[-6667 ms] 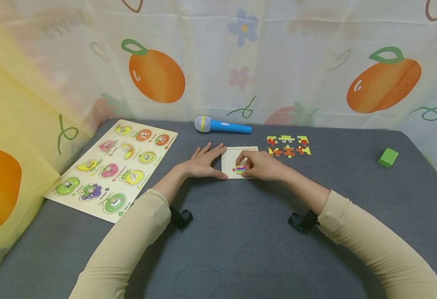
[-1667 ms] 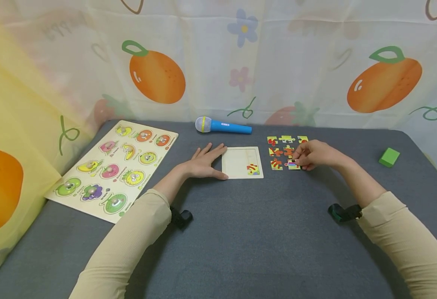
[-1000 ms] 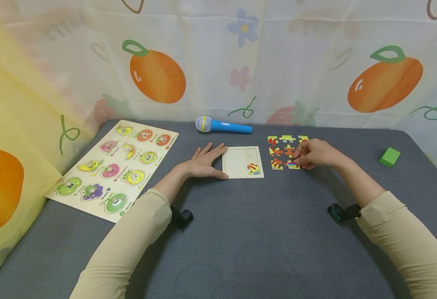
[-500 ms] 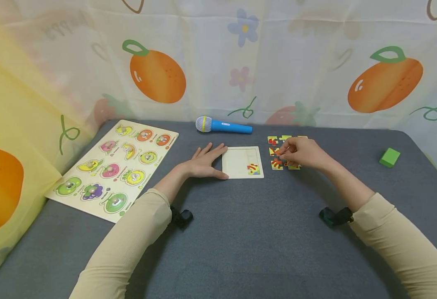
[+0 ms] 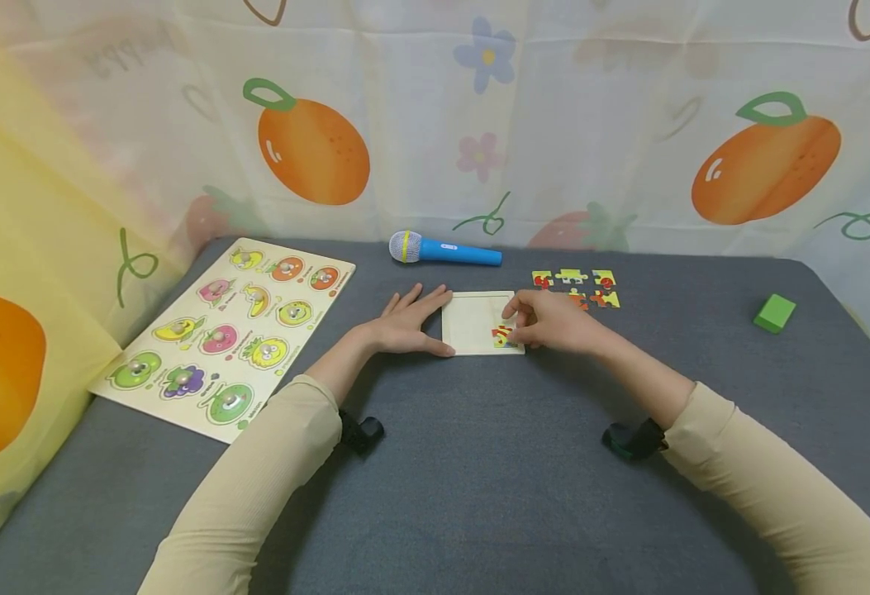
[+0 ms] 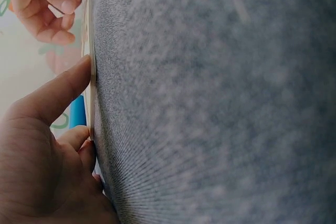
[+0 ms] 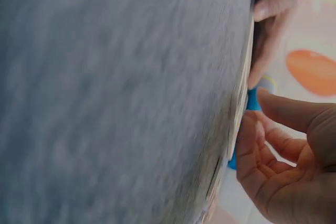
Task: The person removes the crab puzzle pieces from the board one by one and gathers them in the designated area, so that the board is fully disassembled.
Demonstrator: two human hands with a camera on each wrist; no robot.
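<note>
A shallow pale puzzle tray (image 5: 472, 322) lies on the table, with one red-and-yellow jigsaw piece (image 5: 501, 335) in its lower right corner. My left hand (image 5: 397, 328), fingers spread, rests along the tray's left side. The left wrist view shows its thumb (image 6: 79, 72) against the tray's edge. Over the tray's right edge is my right hand (image 5: 549, 322), bent thumb and index finger right at the jigsaw piece. Thumb (image 7: 286, 109) and index finger stand apart in the right wrist view, nothing visible between them. Several other jigsaw pieces (image 5: 571, 275) lie beyond that hand, which hides some.
A blue toy microphone (image 5: 457, 251) lies behind the tray. At the left is a large fruit knob-puzzle board (image 5: 211, 339). A green block (image 5: 774, 313) sits far right. A fruit-printed curtain (image 5: 412, 124) hangs at the table's back edge.
My right hand set a rainbow jigsaw piece among the loose ones, let go, and moved left to the tray. The left hand has stayed put.
</note>
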